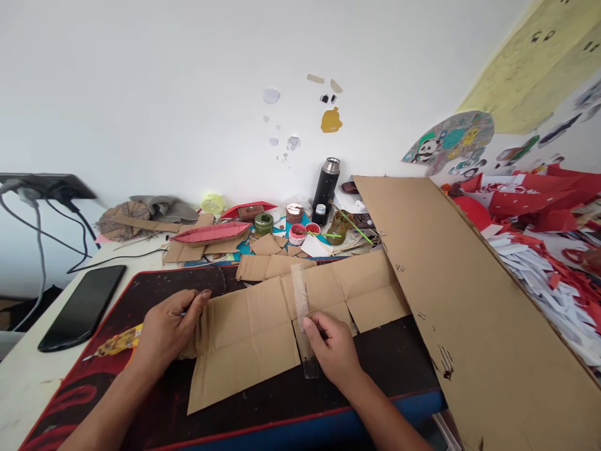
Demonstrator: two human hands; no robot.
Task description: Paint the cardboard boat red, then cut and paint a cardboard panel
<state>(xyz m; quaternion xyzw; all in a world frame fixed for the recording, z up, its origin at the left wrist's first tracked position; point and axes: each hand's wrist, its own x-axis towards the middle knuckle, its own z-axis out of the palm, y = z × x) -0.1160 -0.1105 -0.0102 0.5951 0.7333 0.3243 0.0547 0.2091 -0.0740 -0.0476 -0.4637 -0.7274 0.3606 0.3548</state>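
A creased piece of cardboard (248,335) lies across the dark mat, with slits cut in from its near edge. My left hand (171,326) is closed on its left end, thumb on top; the fingers underneath are partly hidden. Across the middle of the cardboard, beside a slit, lies a clear, scuffed ruler (300,288). My right hand (332,347) grips this ruler between thumb and fingers near its lower half. By my left wrist rests a yellow, stained tool (117,341) with a thin metal tip, partly covered by the hand.
A large cardboard sheet (469,288) slants along the right side. Behind the work stand paint jars (263,223), a black flask (326,181) and a red cardboard boat shape (211,233). A phone (83,307) lies at left. Paper strips (539,282) are heaped at far right.
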